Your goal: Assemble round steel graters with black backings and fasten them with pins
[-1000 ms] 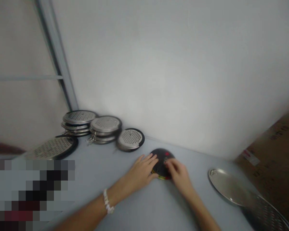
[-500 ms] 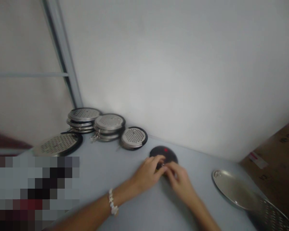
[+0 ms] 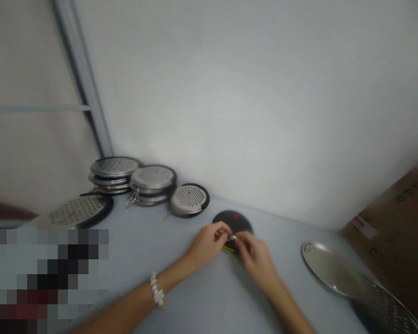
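Observation:
A round black disc (image 3: 236, 220) with a red mark on top and a yellow-edged rim lies on the pale table by the wall. My left hand (image 3: 209, 242) is curled at its near left edge, fingers pinched together. My right hand (image 3: 253, 258) meets it from the right, also pinched. Between the fingertips of both hands sits a small shiny metal piece (image 3: 232, 237) at the disc's front edge. A white bead bracelet is on my left wrist.
Stacks of round perforated metal lids (image 3: 153, 178) stand at the back left, with a single black-rimmed one (image 3: 190, 198) and a larger one (image 3: 77, 211) nearby. A shiny metal tray (image 3: 330, 272) and a perforated pan (image 3: 386, 304) lie at the right, beside a cardboard box (image 3: 397, 218).
My left hand went from flat fingers on the disc to a pinch. Both hands closed together on the small metal piece at the disc's front edge.

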`<state>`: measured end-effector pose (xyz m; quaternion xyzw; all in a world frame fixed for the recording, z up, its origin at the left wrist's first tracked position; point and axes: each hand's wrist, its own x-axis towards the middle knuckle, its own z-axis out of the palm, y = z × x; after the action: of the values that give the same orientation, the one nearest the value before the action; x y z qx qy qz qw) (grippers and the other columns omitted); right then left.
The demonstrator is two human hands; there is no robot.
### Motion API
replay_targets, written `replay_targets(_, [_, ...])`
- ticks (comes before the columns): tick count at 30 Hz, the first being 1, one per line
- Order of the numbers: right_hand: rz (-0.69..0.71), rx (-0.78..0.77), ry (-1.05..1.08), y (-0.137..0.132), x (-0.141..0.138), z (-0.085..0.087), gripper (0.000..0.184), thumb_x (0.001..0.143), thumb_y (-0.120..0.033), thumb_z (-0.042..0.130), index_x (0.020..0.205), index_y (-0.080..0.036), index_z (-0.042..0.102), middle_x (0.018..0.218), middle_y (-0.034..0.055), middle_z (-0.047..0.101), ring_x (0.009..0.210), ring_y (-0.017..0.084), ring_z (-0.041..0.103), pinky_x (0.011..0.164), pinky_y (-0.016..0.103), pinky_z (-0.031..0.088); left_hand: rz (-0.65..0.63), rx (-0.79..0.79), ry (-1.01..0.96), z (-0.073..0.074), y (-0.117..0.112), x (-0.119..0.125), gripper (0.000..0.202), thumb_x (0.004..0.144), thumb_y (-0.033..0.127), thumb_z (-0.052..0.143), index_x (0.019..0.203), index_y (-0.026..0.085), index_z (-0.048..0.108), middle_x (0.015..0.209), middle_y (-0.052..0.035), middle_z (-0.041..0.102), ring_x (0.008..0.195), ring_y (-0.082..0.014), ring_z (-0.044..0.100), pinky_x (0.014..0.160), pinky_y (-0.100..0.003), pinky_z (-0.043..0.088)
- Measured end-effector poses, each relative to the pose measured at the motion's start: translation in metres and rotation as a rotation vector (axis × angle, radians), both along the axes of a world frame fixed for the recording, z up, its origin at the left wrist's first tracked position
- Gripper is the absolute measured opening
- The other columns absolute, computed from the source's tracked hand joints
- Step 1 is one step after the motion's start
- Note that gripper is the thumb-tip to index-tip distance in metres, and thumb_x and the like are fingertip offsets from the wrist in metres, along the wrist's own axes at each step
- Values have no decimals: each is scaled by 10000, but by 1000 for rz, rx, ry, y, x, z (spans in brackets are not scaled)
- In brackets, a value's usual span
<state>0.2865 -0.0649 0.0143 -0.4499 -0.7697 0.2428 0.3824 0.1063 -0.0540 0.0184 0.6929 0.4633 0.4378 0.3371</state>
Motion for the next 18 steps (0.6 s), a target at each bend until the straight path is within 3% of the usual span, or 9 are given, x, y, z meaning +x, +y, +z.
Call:
replay_targets(3, [-24,-16,42,-1,-1,3,260,980,-348,498,903,-195,693,758,29,697,650,168,594,615,257,440,24,69,42,4,-2,0,123,825,167,592,844,159,713,871,-58,712,785,-171,653,706,-253,495])
replay_targets(6, [-27,-52,84,-2,-3,5,298,981,-394,502,890,-191,700,723,33,697,642,172,602,599,255,447,3,34,1,5,-3,1,116,830,224,625,858,156,716,846,-59,718,751,-171,661,688,-256,508])
replay_targets(13, [26,-123,149,-5,-11,4,268,936,-386,583,1101,-188,655,934,55,728,662,155,639,594,246,478,-94,-135,-177,-2,-2,3,124,820,262,635,850,158,694,845,-62,747,802,-192,707,734,-275,546])
replay_targets(18, [10,-74,100,-1,-9,-1,217,943,-351,559,944,-184,697,712,23,689,583,152,595,543,241,449,-79,-170,-182,-2,-2,1,136,805,271,637,800,147,691,809,-68,747,782,-195,701,729,-288,544])
